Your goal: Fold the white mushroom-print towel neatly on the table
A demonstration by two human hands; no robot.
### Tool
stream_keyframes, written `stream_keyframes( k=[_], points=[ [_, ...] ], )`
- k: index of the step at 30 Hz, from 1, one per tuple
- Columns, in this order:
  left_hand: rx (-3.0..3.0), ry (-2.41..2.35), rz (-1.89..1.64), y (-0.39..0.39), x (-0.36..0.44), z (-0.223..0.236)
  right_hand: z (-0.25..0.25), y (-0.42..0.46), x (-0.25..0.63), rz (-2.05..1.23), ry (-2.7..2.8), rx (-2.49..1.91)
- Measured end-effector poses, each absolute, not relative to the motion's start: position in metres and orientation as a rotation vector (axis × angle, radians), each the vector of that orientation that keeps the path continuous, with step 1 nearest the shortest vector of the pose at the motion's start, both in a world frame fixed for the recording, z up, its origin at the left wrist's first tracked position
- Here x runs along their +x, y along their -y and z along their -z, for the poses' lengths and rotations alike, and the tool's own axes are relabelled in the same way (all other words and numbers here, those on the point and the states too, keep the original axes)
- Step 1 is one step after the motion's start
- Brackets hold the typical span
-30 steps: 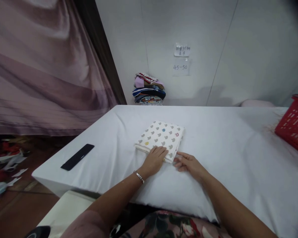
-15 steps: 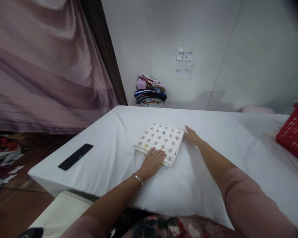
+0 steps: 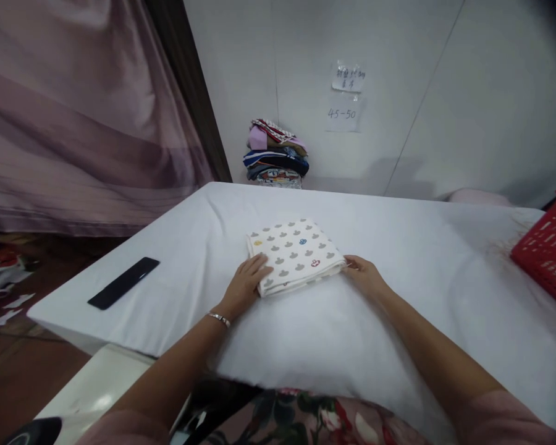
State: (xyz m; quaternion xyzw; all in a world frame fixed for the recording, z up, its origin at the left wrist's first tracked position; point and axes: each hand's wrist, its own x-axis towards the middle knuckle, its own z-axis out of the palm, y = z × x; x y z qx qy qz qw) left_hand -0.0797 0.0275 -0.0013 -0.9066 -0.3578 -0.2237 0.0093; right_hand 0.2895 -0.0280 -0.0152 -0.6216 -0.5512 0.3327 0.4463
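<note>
A folded white cloth [image 3: 296, 253] printed with small grey shapes and a few coloured ones lies on the white-covered table [image 3: 398, 247]. My left hand [image 3: 245, 284], with a bracelet at the wrist, rests on its near left corner, fingers curled over the edge. At the cloth's right corner sits my right hand [image 3: 364, 275], its fingertips pinching the edge of the fabric.
A black flat device [image 3: 123, 282] lies near the table's left edge. A red plastic basket [image 3: 549, 247] stands at the far right. A stack of folded clothes [image 3: 275, 151] sits against the back wall under two paper notes [image 3: 345, 96]. A mauve curtain [image 3: 74, 123] hangs at left.
The folded cloth has been turned counter-clockwise on the table. My right hand came back from the far right corner to the near right corner; my left hand shifted to the left corner.
</note>
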Motion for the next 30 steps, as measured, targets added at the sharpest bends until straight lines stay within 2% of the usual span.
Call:
stream_keyframes(
  k=[7, 18, 24, 30],
  points=[
    [-2.846, 1.160, 0.764, -0.019, -0.081, 0.005, 0.016, 0.027, 0.291, -0.735, 1.426, -1.434],
    [-2.855, 1.177, 0.840, -0.017, -0.079, 0.014, 0.016, 0.029, 0.294, -0.323, 1.739, -1.553],
    [-2.842, 1.203, 0.841, -0.015, -0.078, 0.013, 0.012, 0.037, 0.296, -0.321, 1.786, -1.652],
    [-2.839, 1.209, 0.864, -0.015, -0.078, 0.014, 0.017, 0.038, 0.288, -0.377, 1.739, -1.474]
  ],
)
